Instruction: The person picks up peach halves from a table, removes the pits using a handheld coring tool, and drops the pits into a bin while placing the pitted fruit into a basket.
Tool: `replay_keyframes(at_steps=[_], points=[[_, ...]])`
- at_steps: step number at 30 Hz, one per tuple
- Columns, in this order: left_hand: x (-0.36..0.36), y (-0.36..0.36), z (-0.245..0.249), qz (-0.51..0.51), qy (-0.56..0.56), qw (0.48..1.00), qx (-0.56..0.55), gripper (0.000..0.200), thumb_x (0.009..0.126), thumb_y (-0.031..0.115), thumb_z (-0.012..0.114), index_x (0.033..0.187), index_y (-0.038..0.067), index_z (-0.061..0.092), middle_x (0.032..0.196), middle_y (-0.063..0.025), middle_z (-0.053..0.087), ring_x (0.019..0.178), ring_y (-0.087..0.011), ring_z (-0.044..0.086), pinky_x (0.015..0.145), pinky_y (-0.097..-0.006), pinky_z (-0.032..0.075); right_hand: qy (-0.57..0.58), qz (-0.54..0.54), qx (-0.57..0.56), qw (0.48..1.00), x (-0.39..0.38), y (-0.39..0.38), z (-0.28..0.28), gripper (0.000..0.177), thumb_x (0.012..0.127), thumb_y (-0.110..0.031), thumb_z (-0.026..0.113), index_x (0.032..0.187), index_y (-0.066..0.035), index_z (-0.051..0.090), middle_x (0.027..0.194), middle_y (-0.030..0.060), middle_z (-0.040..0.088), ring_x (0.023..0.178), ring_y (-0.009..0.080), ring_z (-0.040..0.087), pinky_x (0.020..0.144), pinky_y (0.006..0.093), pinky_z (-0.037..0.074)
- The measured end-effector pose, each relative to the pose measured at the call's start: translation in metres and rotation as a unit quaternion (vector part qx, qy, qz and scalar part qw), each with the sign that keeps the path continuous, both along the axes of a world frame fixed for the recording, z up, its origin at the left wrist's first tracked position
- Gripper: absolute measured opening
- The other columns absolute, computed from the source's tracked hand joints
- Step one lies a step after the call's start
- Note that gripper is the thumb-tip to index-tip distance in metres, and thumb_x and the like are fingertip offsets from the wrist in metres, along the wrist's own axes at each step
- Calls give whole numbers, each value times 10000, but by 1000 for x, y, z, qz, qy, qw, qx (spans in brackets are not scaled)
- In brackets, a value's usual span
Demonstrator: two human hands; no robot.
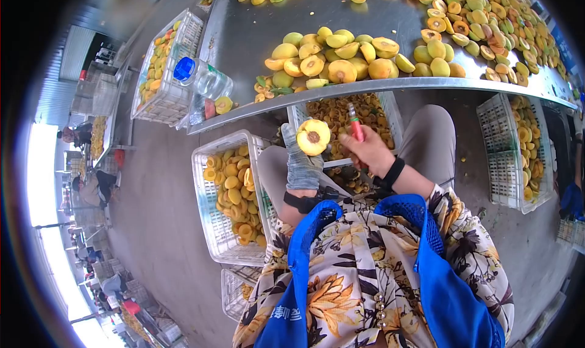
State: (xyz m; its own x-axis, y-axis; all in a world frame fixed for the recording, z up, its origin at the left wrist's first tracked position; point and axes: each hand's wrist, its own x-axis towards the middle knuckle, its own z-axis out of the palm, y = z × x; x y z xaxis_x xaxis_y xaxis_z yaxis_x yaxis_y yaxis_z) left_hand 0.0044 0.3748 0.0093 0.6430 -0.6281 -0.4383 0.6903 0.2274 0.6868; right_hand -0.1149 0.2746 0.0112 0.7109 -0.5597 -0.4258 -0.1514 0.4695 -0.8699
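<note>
My left hand (300,163), in a grey glove, holds up a yellow peach half (313,137) with its cut face and brown centre showing. Close to its right, my bare right hand (373,150) is closed around a red-handled pitting tool (356,127), its narrow metal tip pointing up toward the table. Both hands are above my lap, over a white crate (393,113) of peach scraps under the table edge. On the metal table (268,31) just beyond lies a pile of halved peaches (341,71).
A white crate (204,226) of peach halves stands left of my legs, another crate (509,183) to the right. At the table's left corner are a blue-capped bottle (210,80) and a crate (195,34) of whole peaches. People work at tables far left.
</note>
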Motion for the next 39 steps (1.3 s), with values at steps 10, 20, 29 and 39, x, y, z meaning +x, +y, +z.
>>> replay_keyframes(at_steps=[10,20,29,39], points=[[-1,12,5,-153,-76,985,34,387,890,387,493,1066,49,559,891,-63,611,734,-140,607,551,-245,491,-63,52,-315,945,-2,-3,2,482,739,-276,715,1079,-13,497,776,121,602,665,242,599,594,321,473],[9,15,-19,-106,62,991,-46,448,833,360,531,1167,66,471,1132,-118,528,1003,-290,552,806,-501,494,-41,62,-546,835,-8,-3,17,384,815,-209,613,1111,-19,460,794,194,588,721,360,584,609,392,472],[-2,6,-25,-17,-39,999,-27,410,841,301,540,1177,74,483,1094,-104,547,985,-248,559,798,-443,503,55,146,-437,886,-30,21,-10,286,805,-205,599,914,-10,421,653,225,562,647,412,561,573,474,430],[-26,-2,-12,-29,-117,990,-71,450,856,210,558,1245,15,443,1142,-98,518,1013,-189,537,880,-308,446,37,120,-425,897,-36,33,-18,240,796,-87,565,909,14,379,599,229,526,602,421,539,530,469,406]])
